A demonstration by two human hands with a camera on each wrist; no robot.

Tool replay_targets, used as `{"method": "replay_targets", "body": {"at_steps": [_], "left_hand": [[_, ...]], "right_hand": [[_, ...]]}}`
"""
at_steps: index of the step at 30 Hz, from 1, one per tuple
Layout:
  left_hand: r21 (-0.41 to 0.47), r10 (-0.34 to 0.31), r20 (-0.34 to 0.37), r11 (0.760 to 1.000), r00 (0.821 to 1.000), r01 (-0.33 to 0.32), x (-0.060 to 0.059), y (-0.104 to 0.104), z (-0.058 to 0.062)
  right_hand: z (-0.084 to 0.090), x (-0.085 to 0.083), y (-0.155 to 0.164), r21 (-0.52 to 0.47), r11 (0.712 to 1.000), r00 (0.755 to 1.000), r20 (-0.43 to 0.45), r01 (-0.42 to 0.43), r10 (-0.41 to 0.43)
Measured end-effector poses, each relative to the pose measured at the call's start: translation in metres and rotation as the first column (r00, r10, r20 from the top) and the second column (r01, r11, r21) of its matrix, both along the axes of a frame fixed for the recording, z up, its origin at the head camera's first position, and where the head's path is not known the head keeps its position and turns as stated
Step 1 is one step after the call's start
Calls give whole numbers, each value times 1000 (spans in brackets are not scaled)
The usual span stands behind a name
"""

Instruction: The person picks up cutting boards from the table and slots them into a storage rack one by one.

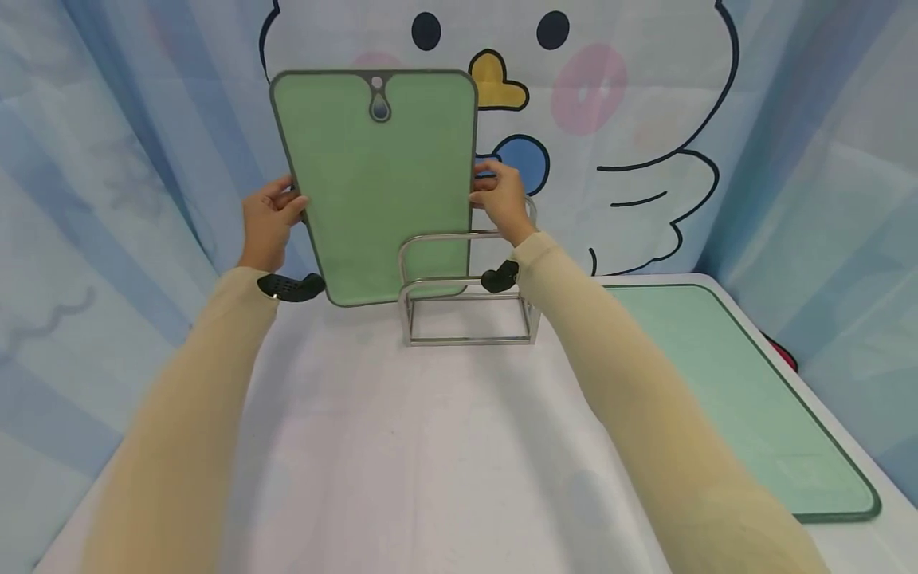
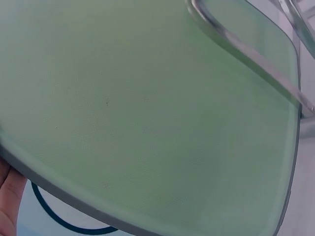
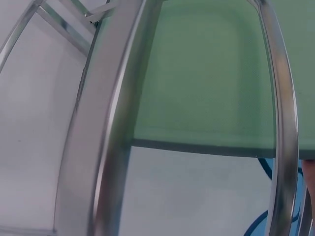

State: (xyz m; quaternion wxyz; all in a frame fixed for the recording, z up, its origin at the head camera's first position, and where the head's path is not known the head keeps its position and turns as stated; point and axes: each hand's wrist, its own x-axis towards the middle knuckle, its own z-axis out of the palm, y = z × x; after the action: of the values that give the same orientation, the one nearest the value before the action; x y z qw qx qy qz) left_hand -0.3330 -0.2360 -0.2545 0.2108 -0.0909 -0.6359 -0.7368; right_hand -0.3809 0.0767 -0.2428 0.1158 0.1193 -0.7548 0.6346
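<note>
A green cutting board (image 1: 373, 183) with a grey rim and a drop-shaped hanging hole stands nearly upright at the back of the table, between both hands. My left hand (image 1: 268, 223) pinches its left edge, and my right hand (image 1: 502, 199) holds the right edge. The board's lower right part is behind the front hoops of a metal rack (image 1: 469, 343), while its left part sticks out past the rack. In the left wrist view, fingers (image 2: 11, 199) show at the board's edge. The right wrist view has rack bars (image 3: 283, 98) crossing in front of the board.
A larger light green board (image 1: 746, 383) with a dark green rim lies flat on the table's right side, partly behind the right sleeve. A curtain with a cartoon bird (image 1: 660, 88) hangs behind the white table (image 1: 402, 446). Something red (image 1: 780, 351) peeks out by the right edge.
</note>
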Motion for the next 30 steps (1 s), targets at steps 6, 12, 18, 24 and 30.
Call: {"method": "replay_targets", "body": {"at_steps": [6, 12, 18, 24, 30], "left_hand": [[-11, -13, -19, 1000, 1000, 13, -2, 14, 0], [-37, 12, 1, 999, 1000, -12, -5, 27, -1], [-53, 7, 16, 999, 1000, -6, -11, 37, -1], [-71, 12, 3, 997, 1000, -11, -13, 46, -1], [-66, -2, 18, 998, 1000, 3, -16, 54, 1]], "right_hand": [[-1, 0, 13, -2, 1000, 1000, -10, 23, -23], [-1, 1, 25, 24, 998, 998, -6, 59, -59], [1, 2, 36, 11, 997, 997, 12, 78, -78], [3, 4, 43, 20, 995, 995, 16, 100, -101], [3, 3, 51, 25, 995, 995, 15, 102, -102]]}}
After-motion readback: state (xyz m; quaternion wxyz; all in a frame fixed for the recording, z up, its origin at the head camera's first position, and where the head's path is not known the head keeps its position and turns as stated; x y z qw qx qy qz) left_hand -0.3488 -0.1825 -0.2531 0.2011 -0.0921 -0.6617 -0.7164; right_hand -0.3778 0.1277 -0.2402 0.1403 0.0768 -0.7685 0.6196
